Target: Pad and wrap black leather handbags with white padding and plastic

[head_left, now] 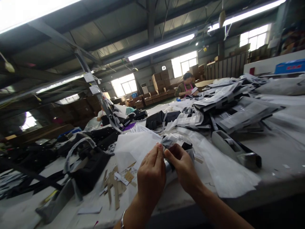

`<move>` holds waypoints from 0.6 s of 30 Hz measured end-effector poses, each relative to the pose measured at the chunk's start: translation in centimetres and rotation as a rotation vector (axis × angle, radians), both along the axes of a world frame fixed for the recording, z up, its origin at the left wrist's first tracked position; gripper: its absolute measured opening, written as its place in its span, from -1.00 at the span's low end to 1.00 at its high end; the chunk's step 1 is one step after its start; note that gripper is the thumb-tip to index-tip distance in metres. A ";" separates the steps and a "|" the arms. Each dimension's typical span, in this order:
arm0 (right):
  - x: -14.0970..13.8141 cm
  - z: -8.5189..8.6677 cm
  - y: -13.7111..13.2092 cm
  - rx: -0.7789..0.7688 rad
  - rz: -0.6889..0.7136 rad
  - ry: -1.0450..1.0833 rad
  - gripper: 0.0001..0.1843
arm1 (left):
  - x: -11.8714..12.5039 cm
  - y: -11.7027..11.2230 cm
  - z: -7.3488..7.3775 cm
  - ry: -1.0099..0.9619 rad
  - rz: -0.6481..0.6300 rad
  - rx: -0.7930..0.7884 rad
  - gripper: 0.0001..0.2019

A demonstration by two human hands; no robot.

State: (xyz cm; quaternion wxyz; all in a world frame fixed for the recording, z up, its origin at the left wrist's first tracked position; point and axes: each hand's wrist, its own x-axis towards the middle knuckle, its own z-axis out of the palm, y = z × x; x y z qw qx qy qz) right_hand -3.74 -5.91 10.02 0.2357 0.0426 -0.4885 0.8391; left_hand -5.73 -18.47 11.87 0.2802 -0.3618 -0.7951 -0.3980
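My left hand (152,170) and my right hand (183,165) meet above the front of the table, fingertips pinched close together. Between and just beyond them is clear plastic film (170,140), wrapped around a dark item (187,146) that my right hand mostly covers. The fingers of both hands are closed on the film; the exact spot they grip is partly hidden. Left of my left hand lies a translucent white sheet (133,148). Long white sheets (224,168) spread out to the right of my right hand.
A tape dispenser (232,146) stands on the right. Cardboard strips (115,187) lie scattered at front left. A black bag with a wrapped handle (89,168) sits farther left. Wrapped flat pieces (247,114) are piled on the right. Across the table a person (187,87) handles something white.
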 end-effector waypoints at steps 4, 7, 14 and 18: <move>0.5 0.4 0.2 0.013 -0.006 -0.032 -0.67 | 0.0 -0.4 1.6 -0.071 -0.035 -0.008 -0.64; 0.8 0.7 0.6 0.023 0.049 -0.025 -0.65 | -1.0 -0.9 3.2 -0.279 -0.100 0.056 -0.74; 1.1 0.8 1.1 0.106 0.020 -0.003 -0.70 | -3.5 -0.8 3.5 -0.648 -0.341 0.030 -0.62; 0.4 0.4 2.4 0.294 -0.008 -0.049 -0.68 | -3.9 -0.4 2.5 -0.714 -0.256 0.085 -0.51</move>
